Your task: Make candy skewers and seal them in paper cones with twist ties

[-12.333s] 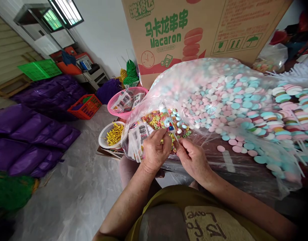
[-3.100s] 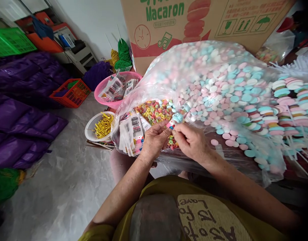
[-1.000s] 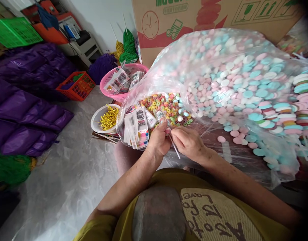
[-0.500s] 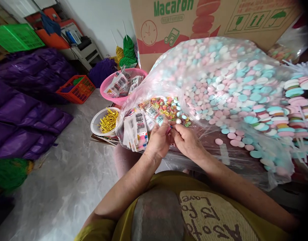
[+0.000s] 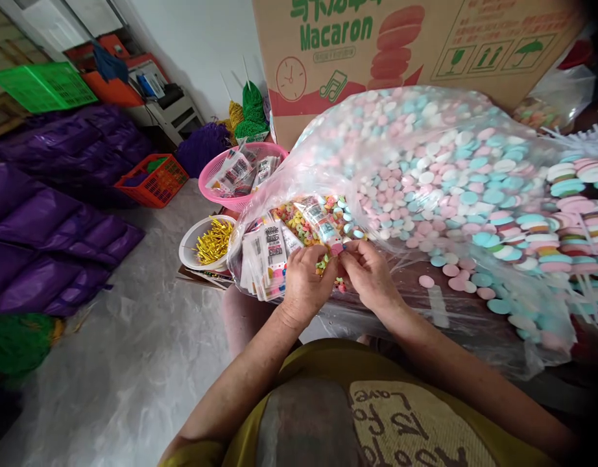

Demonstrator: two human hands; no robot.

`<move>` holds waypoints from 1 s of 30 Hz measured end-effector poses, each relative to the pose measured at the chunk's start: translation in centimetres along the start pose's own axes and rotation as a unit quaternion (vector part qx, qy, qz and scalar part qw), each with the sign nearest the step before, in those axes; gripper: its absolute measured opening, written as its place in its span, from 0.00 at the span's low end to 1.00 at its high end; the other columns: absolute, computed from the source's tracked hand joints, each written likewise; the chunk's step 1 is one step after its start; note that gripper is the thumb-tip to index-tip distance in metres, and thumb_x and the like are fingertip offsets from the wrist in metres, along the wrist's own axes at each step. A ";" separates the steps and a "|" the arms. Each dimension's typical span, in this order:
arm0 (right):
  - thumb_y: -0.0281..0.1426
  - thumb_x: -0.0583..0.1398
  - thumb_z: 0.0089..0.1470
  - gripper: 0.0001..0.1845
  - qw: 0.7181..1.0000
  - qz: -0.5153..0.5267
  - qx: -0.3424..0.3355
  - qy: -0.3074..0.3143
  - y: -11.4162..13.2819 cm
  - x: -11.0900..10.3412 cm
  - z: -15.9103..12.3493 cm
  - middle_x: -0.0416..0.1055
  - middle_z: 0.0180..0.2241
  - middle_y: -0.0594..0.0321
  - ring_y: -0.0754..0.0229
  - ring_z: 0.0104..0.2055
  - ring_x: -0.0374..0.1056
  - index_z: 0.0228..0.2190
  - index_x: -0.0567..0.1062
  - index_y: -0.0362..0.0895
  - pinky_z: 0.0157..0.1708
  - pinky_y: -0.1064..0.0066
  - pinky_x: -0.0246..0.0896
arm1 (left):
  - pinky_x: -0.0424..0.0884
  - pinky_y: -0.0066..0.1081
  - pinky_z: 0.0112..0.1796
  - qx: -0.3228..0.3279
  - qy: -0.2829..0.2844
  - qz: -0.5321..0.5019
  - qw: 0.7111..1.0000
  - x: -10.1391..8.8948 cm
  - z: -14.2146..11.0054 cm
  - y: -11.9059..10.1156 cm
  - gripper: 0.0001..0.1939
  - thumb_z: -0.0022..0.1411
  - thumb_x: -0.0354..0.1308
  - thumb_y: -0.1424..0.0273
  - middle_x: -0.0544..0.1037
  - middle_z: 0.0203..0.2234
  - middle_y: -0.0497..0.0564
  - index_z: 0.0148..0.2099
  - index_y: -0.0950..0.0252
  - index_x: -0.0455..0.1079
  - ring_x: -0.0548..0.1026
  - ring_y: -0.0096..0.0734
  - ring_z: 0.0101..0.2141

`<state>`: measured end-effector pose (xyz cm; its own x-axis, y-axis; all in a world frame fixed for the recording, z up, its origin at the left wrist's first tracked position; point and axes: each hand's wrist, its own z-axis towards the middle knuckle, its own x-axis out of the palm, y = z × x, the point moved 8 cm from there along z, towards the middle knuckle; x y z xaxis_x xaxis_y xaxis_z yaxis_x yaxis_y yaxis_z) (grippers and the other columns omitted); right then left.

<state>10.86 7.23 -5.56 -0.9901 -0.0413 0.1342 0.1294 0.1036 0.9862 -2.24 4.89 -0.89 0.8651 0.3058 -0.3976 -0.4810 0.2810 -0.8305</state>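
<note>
Between my two hands is a small printed clear candy packet [image 5: 323, 224], its filled end pointing up and away from me. My left hand [image 5: 307, 277] pinches the packet's near end. Fingers of my right hand [image 5: 370, 272] close on the same end from the other side; the exact grip is partly hidden. Below and behind the packet lie ring-shaped candies [image 5: 299, 224] in yellow, red and green. Left of my left hand is a stack of flat printed packets [image 5: 264, 256]. A large clear plastic bag [image 5: 299, 172] of pink, blue and white candy discs [image 5: 425, 175] spreads to the right.
A white bowl [image 5: 183, 250] of gold twist ties [image 5: 215, 240] and a pink basket [image 5: 209, 176] of packets stand left. A Macaron carton [image 5: 299, 117] rises behind. Stacked candy skewers [image 5: 542, 240] lie right. Purple bundles [image 5: 46, 253] and an orange crate [image 5: 155, 185] are on the floor.
Both hands keep hold of the packet. A white stick showed below the hands one second ago and is hidden now. The packet has turned more upright since half a second ago.
</note>
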 end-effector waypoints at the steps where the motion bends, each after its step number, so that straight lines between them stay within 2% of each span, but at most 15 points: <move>1: 0.39 0.62 0.45 0.14 1.000 0.002 0.000 -0.002 0.0 0.1 -0.1 0.60 0.15 0.75 0.69 0.12 0.55 0.29 0.64 0.47 0.09 0.77 0.49 | 0.62 0.38 0.48 0.034 0.008 0.043 0.998 0.1 0.1 -0.6 0.03 0.54 0.59 0.74 0.76 0.26 0.50 0.32 0.61 0.72 0.73 0.33 0.30; 4: 0.38 0.66 0.40 0.18 1.000 0.032 0.001 -0.001 0.0 0.5 -0.2 0.58 0.14 0.77 0.70 0.13 0.55 0.27 0.63 0.47 0.11 0.78 0.49 | 0.59 0.43 0.53 0.118 0.026 0.157 0.980 0.5 -0.1 -2.0 0.07 0.56 0.53 0.77 0.78 0.27 0.50 0.34 0.63 0.71 0.75 0.33 0.30; 8: 0.39 0.68 0.35 0.21 0.997 0.079 0.010 0.011 -0.2 0.7 -0.3 0.61 0.13 0.77 0.69 0.13 0.56 0.26 0.63 0.47 0.12 0.77 0.51 | 0.60 0.44 0.51 0.194 0.032 0.271 0.942 0.7 -0.5 -3.0 0.07 0.59 0.50 0.75 0.78 0.26 0.50 0.35 0.64 0.70 0.75 0.33 0.29; 11: 0.42 0.68 0.35 0.21 0.996 0.083 0.017 0.007 -0.6 0.9 -0.2 0.61 0.13 0.75 0.68 0.13 0.56 0.25 0.63 0.46 0.11 0.76 0.51 | 0.63 0.41 0.44 0.253 0.055 0.310 0.915 1.0 -0.6 -3.9 0.07 0.60 0.49 0.74 0.76 0.24 0.51 0.33 0.65 0.68 0.73 0.33 0.27; 14: 0.41 0.67 0.37 0.19 0.996 0.088 0.019 -0.005 -0.9 1.2 0.2 0.61 0.13 0.75 0.70 0.12 0.53 0.24 0.63 0.46 0.11 0.77 0.47 | 0.63 0.37 0.35 0.279 0.060 0.319 0.904 1.1 -0.5 -4.5 0.08 0.60 0.48 0.74 0.73 0.21 0.51 0.31 0.66 0.66 0.71 0.35 0.25; 16: 0.39 0.67 0.36 0.18 0.995 0.095 0.029 -0.007 -1.1 1.5 0.5 0.61 0.13 0.75 0.72 0.12 0.51 0.23 0.64 0.46 0.11 0.77 0.44 | 0.62 0.36 0.32 0.271 0.061 0.309 0.909 1.1 -0.4 -4.3 0.09 0.60 0.47 0.74 0.73 0.21 0.52 0.30 0.66 0.66 0.71 0.35 0.25; 21: 0.37 0.64 0.37 0.16 0.987 0.115 0.108 0.031 -2.3 2.8 0.9 0.54 0.09 0.77 0.72 0.09 0.46 0.21 0.60 0.47 0.08 0.77 0.40 | 0.64 0.33 0.33 0.165 0.086 0.167 0.968 0.9 -0.4 -1.5 0.07 0.60 0.49 0.74 0.73 0.22 0.50 0.30 0.64 0.65 0.71 0.32 0.27; 24: 0.34 0.62 0.39 0.15 0.984 0.123 0.122 0.047 -2.1 3.2 0.8 0.54 0.09 0.78 0.72 0.09 0.46 0.22 0.58 0.47 0.09 0.79 0.41 | 0.66 0.28 0.31 0.129 0.080 0.124 0.981 0.6 -0.3 -0.5 0.06 0.63 0.48 0.73 0.74 0.24 0.48 0.34 0.64 0.66 0.72 0.27 0.26; 27: 0.35 0.61 0.41 0.13 0.985 0.122 0.103 0.069 -0.6 3.1 0.6 0.58 0.11 0.76 0.70 0.10 0.51 0.25 0.60 0.47 0.09 0.79 0.43 | 0.67 0.27 0.31 0.106 0.054 0.060 0.991 -0.1 0.3 -0.5 0.04 0.62 0.50 0.72 0.74 0.27 0.48 0.36 0.63 0.66 0.72 0.27 0.27; 30: 0.36 0.63 0.44 0.14 0.982 0.100 0.076 0.142 1.2 3.3 0.1 0.64 0.15 0.73 0.68 0.14 0.60 0.31 0.64 0.46 0.12 0.77 0.51 | 0.66 0.27 0.32 0.091 0.029 0.005 0.995 -0.7 0.9 -0.8 0.03 0.62 0.51 0.72 0.74 0.28 0.48 0.36 0.63 0.65 0.71 0.26 0.28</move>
<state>7.79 7.35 -3.99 -0.8878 -0.2786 0.3663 0.2883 0.2839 0.9145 -2.54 5.29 0.41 0.8646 0.2570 -0.4317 -0.5024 0.4407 -0.7439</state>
